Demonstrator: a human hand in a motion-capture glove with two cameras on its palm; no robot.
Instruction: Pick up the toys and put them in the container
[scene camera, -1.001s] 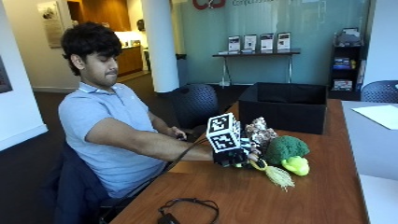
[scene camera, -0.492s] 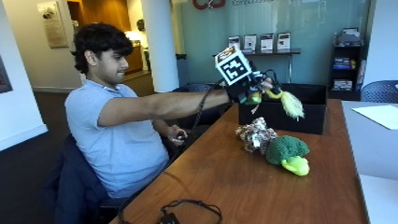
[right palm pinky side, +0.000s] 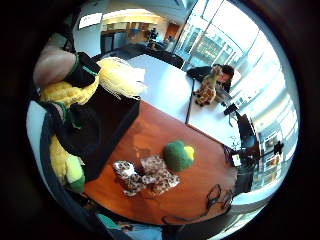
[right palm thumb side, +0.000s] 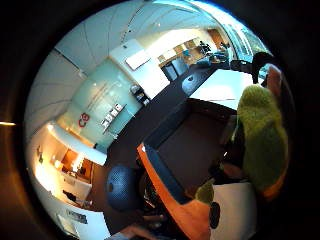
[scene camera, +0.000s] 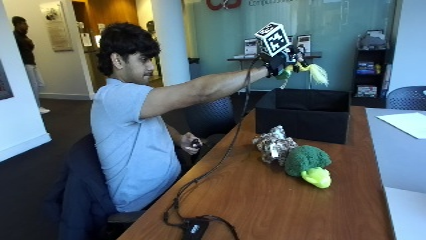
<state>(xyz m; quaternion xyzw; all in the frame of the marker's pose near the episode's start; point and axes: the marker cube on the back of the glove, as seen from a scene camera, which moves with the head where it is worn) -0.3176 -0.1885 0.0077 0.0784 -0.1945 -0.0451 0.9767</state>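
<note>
1. The corn toy (scene camera: 307, 70) hangs in the air, held above the near edge of the black container (scene camera: 306, 116) and well above the worktop (scene camera: 279, 200). Its pale tassel end juts out toward the far side of the box, so its long axis looks roughly level, tilted a little downward at the tassel; the husk end is hidden in the glove.
2. The gloved right hand (scene camera: 283, 56) has its fingers curled round the toy's yellow and green body, which the little finger side palm view shows pressed close against the palm (right palm pinky side: 70, 95).
3. To do this step well, I judge the hand should carry on until it is over the middle of the opening, come down toward the rim, and only then let go, so the trailing tassel does not catch on the wall and leave the toy draped over the edge.
4. The thumb side palm view looks straight down into the dark interior (right palm thumb side: 195, 150), which suggests the hand is nearly lined up.
5. The spotted plush toy (scene camera: 273, 145) and the broccoli toy (scene camera: 307, 162) lie touching on the worktop just in front of the container, not yet picked up.
</note>
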